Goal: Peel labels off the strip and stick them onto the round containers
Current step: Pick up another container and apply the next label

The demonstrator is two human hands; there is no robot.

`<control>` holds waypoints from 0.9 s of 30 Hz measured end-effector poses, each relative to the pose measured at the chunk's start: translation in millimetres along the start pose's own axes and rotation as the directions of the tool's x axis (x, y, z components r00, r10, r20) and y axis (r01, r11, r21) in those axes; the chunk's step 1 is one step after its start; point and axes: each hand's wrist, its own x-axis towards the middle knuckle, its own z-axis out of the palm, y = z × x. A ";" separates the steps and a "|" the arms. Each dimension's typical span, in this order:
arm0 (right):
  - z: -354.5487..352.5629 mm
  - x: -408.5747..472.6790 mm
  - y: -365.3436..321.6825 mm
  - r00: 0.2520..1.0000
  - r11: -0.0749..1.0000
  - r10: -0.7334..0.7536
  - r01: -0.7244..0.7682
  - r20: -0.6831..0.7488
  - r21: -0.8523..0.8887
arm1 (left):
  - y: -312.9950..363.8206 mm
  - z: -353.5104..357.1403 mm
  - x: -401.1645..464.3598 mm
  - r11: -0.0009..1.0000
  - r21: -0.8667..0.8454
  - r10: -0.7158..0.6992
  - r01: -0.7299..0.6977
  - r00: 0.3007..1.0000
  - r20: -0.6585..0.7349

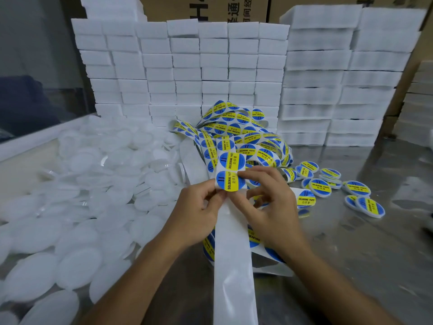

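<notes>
**Head cam: mid-peel on the label strip, tips for a clean lift**

Head view looks down on both hands working the strip (pixel 230 174) right in the middle of the frame. Left hand (pixel 199 207) has its fingers curled and pinches the backing paper just below the lowest label (pixel 230 181). Right hand (pixel 269 200) is also curled in, with its fingertips (pixel 241 175) pinching at that label's right edge, so my read is the peel is just starting. Can't tell if the edge has actually lifted yet.

The empty white backing (pixel 234 266) trails down toward the camera, and the rest of the strip runs off into a tangled pile (pixel 243 134) further back on the metal worktop (pixel 351 254). Blank white round containers (pixel 77 184) are heaped on the left; a handful of labelled containers (pixel 339 188) sit on the right. Stacks of white foam blocks (pixel 187 66) wall off the far side.

How I'd do it: bend the backing sharply away under the label so the edge pops up on its own, then roll it off slowly instead of yanking. Touch only the rim of the sticky side. Neither hand holds a container right now, so one has to come from the left pile before sticking, and the tacky label could fold onto itself meanwhile.
</notes>
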 end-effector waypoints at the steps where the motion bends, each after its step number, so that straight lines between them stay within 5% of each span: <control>1: -0.6 0.6 -0.5 1.000 1.000 0.004 -0.004 -0.009 -0.002 | 0.3 0.6 -0.6 1.000 0.029 0.005 -0.005 1.000 -0.001; 8: -0.8 1.4 -3.2 0.999 1.000 0.011 -0.009 -0.053 0.030 | 2.6 -0.6 -3.5 0.977 0.202 0.077 -0.070 0.997 -0.025; 11: -0.8 3.5 -4.7 0.984 0.966 0.166 -0.151 -0.058 0.212 | 0.1 -0.9 -3.6 0.954 0.286 0.110 -0.093 0.993 -0.043; 14: -4.4 7.9 -7.0 0.915 0.831 0.403 -0.351 -0.031 0.431 | -3.6 0.2 -3.0 0.921 0.371 0.145 -0.119 0.989 -0.042; 18: -12.6 15.1 -7.1 0.803 0.559 0.591 -0.476 0.077 0.679 | -8.7 5.9 -1.9 0.921 0.382 0.165 -0.070 0.962 -0.220; 21: -13.3 17.1 -8.7 0.817 0.468 0.556 -0.457 0.149 0.757 | -11.5 7.5 -1.5 0.935 0.353 0.098 0.034 0.932 -0.349; 27: -4.9 9.5 -14.5 0.858 0.482 0.392 -0.499 0.332 0.720 | -14.3 11.8 -1.0 0.933 0.343 0.036 0.109 0.920 -0.391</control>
